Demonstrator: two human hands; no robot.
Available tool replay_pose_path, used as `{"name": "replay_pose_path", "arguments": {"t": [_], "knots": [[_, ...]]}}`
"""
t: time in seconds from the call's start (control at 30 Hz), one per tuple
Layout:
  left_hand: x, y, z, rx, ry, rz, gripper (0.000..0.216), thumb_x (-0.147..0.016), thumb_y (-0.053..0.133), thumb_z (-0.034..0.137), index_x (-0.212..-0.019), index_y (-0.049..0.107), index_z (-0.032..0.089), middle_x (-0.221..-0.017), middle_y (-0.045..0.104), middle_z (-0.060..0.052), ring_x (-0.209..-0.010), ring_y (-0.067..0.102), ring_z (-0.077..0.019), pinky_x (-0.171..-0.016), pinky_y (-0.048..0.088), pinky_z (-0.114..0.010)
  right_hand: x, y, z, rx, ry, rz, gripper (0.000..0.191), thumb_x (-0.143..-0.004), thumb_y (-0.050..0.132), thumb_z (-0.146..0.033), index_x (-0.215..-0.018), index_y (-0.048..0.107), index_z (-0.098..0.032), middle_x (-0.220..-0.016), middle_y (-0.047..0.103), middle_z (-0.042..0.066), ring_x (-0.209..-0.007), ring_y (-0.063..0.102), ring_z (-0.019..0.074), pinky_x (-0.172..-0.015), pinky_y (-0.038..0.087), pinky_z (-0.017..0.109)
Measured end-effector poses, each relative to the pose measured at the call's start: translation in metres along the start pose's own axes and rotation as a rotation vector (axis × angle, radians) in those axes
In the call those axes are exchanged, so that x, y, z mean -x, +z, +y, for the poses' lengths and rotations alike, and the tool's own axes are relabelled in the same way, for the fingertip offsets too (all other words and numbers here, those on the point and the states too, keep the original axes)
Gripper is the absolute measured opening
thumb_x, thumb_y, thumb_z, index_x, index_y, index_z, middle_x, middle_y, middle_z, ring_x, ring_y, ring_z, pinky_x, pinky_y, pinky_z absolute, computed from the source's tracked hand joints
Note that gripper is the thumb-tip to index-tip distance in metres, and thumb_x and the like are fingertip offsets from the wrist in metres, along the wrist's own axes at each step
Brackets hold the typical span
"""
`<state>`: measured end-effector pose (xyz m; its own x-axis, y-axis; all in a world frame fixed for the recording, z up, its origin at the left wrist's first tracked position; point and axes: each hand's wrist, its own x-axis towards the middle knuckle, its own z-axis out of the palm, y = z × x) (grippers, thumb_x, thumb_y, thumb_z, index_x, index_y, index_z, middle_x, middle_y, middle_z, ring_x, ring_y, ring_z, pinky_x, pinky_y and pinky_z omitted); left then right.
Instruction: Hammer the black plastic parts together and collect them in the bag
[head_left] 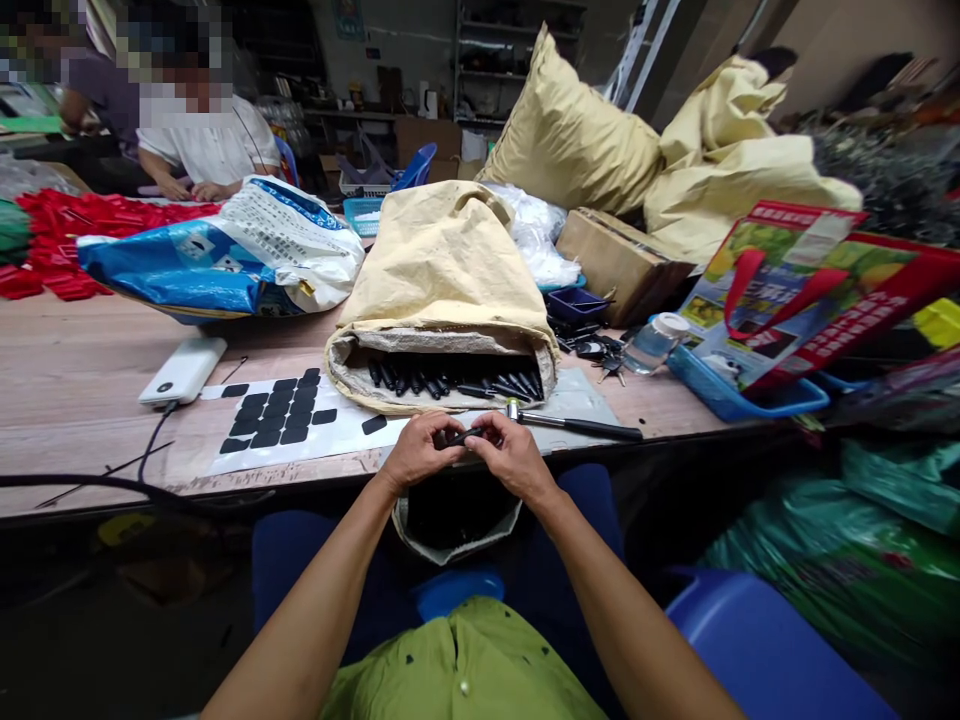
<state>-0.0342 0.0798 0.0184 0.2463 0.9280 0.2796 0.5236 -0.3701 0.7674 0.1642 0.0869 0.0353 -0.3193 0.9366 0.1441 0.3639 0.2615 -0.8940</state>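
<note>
My left hand (417, 452) and my right hand (511, 452) meet at the table's front edge, both closed on one small black part (462, 436) pinched between the fingers. Just behind them a tan sack (442, 270) lies on its side, its open mouth showing several black parts (450, 380). A small hammer (577, 426) with a black handle rests to the right of my right hand. Left of my hands a white sheet (225, 452) carries several black square pads (279, 412). Below my hands, between my knees, stands an open bag (457, 520).
A white power bank (184, 370) with a cable lies at the left. A blue and white sack (225, 250), red items (67, 225), a cardboard box (619, 260), yellow sacks (720, 150) and a red printed bag (795, 290) crowd the wooden table (67, 390). Two people sit at the far left.
</note>
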Motion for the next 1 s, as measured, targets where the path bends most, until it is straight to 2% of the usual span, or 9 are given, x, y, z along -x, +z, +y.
{"name": "replay_pose_path", "arguments": {"t": [0.13,0.3,0.43,0.53,0.67,0.8,1.0], "knots": [[0.002,0.001,0.001,-0.088,0.073,-0.019,0.018,-0.084,0.074,0.035,-0.091,0.073,0.019,-0.087,0.068,-0.002,-0.084,0.060,-0.0186,-0.080,0.040,-0.033,0.007,-0.010,0.004,0.122,-0.035,-0.062,0.018,-0.083,0.072,-0.029,-0.098,0.067,-0.021,-0.073,0.059,-0.004,-0.062,0.051,0.0117,-0.061,0.041,0.025],[0.005,0.006,-0.003,-0.202,0.100,-0.025,0.016,-0.087,0.073,0.035,-0.096,0.075,0.022,-0.092,0.073,-0.003,-0.091,0.062,-0.0220,-0.085,0.039,-0.037,0.011,-0.011,0.004,0.417,-0.200,-0.115,0.015,-0.093,0.066,-0.036,-0.095,0.067,-0.021,-0.089,0.065,0.003,-0.081,0.059,0.0163,-0.076,0.043,0.028],[0.006,0.009,-0.007,-0.221,0.117,-0.017,0.014,-0.087,0.072,0.031,-0.098,0.077,0.024,-0.091,0.074,-0.003,-0.091,0.062,-0.0223,-0.084,0.039,-0.038,0.012,-0.009,0.004,0.532,-0.205,-0.137,0.018,-0.100,0.056,-0.035,-0.092,0.064,-0.021,-0.090,0.065,0.003,-0.084,0.059,0.0166,-0.077,0.042,0.028],[0.006,0.010,-0.008,-0.231,0.122,-0.012,0.014,-0.085,0.073,0.029,-0.097,0.078,0.024,-0.087,0.074,-0.003,-0.089,0.061,-0.0221,-0.083,0.039,-0.038,0.013,-0.005,0.006,0.596,-0.214,-0.109,0.018,-0.100,0.055,-0.031,-0.087,0.062,-0.022,-0.087,0.063,0.003,-0.081,0.057,0.0165,-0.074,0.039,0.027],[0.007,0.009,-0.008,-0.216,0.116,-0.002,0.012,-0.084,0.072,0.027,-0.093,0.078,0.022,-0.082,0.071,-0.004,-0.087,0.060,-0.0225,-0.081,0.038,-0.038,0.014,0.006,0.007,0.608,-0.238,-0.024,0.013,-0.095,0.057,-0.024,-0.084,0.060,-0.021,-0.086,0.062,0.004,-0.083,0.055,0.0183,-0.076,0.038,0.029],[0.007,0.007,-0.007,-0.188,0.090,-0.012,0.010,-0.084,0.072,0.026,-0.090,0.078,0.022,-0.082,0.071,-0.004,-0.087,0.059,-0.0228,-0.082,0.039,-0.038,0.015,0.014,0.008,0.565,-0.209,0.035,0.017,-0.093,0.058,-0.024,-0.076,0.057,-0.022,-0.081,0.061,0.004,-0.080,0.054,0.0190,-0.074,0.037,0.030],[0.007,0.005,-0.004,-0.144,0.072,0.015,0.010,-0.083,0.073,0.028,-0.090,0.078,0.022,-0.081,0.071,-0.004,-0.085,0.058,-0.0222,-0.082,0.041,-0.037,0.010,0.003,0.010,0.437,-0.210,-0.065,0.016,-0.096,0.058,-0.032,-0.084,0.063,-0.022,-0.084,0.063,0.003,-0.081,0.056,0.0172,-0.075,0.040,0.029]]}}
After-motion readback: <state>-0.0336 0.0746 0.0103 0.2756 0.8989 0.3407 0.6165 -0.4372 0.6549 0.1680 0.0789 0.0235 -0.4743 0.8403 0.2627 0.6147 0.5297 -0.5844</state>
